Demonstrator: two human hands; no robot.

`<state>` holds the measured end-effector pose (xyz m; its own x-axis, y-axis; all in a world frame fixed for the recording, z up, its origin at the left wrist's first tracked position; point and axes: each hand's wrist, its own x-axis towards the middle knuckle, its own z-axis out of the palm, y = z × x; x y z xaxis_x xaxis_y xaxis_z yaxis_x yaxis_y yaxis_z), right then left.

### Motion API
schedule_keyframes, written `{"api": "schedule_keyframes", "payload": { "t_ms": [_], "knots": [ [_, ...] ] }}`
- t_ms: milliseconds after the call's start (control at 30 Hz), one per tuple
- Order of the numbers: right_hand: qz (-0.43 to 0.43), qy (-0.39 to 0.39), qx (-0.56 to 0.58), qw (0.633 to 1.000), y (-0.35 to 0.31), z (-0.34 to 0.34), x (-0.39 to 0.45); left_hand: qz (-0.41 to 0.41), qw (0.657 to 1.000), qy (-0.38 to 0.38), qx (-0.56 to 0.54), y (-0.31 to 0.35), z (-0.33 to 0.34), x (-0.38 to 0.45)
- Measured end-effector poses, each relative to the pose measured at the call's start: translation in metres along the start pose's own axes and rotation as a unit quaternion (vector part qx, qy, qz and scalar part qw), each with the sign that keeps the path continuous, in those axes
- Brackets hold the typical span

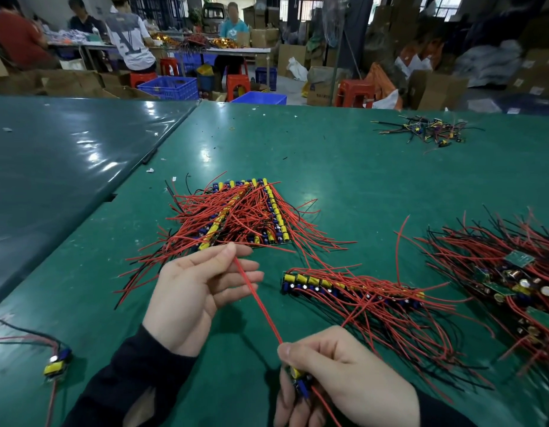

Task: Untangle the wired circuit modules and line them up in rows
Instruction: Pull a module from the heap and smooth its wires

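Hands numbered two: the right hand (335,374) gripped one module (301,380), the left hand (199,291) pinched its red wire (258,297). Two arranged groups (251,211) lay on the table (328,155).

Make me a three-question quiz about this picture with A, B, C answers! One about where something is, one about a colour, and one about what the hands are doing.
1. Where is the small far pile of wired parts?
A. far right of the table
B. on a stool
C. near left edge

2. What colour is the wire stretched between the hands?
A. blue
B. red
C. white

3. What is the right hand doing?
A. lying flat
B. pointing
C. gripping a module

Answers: 1 A, it lies on the green table far right. 2 B, it runs red from the left hand. 3 C, fingers curl round the yellow and blue part.
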<state>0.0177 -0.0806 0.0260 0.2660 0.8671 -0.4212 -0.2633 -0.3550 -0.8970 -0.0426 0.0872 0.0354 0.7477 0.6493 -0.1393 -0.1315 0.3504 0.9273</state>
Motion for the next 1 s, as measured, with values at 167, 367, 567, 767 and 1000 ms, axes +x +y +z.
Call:
{"api": "schedule_keyframes", "payload": {
  "t_ms": [167,367,567,767,1000],
  "knots": [
    [0.013,0.034,-0.005,0.999,0.002,-0.003,0.002,-0.110,0.992,-0.035,-0.049,0.006,0.003,-0.005],
    [-0.014,0.040,-0.084,0.996,0.001,-0.004,0.001,-0.182,0.979,-0.051,-0.077,0.010,0.003,-0.007],
    [-0.050,0.014,-0.078,0.996,0.001,-0.006,0.001,-0.213,0.960,-0.023,-0.178,0.006,0.000,0.002],
    [-0.165,0.012,0.183,0.969,-0.005,-0.008,0.001,-0.195,0.957,-0.112,-0.181,-0.010,0.001,0.003],
    [-0.272,0.133,0.253,0.919,-0.004,-0.009,0.005,-0.260,0.922,-0.283,0.054,-0.021,0.012,-0.012]
  ]
}}
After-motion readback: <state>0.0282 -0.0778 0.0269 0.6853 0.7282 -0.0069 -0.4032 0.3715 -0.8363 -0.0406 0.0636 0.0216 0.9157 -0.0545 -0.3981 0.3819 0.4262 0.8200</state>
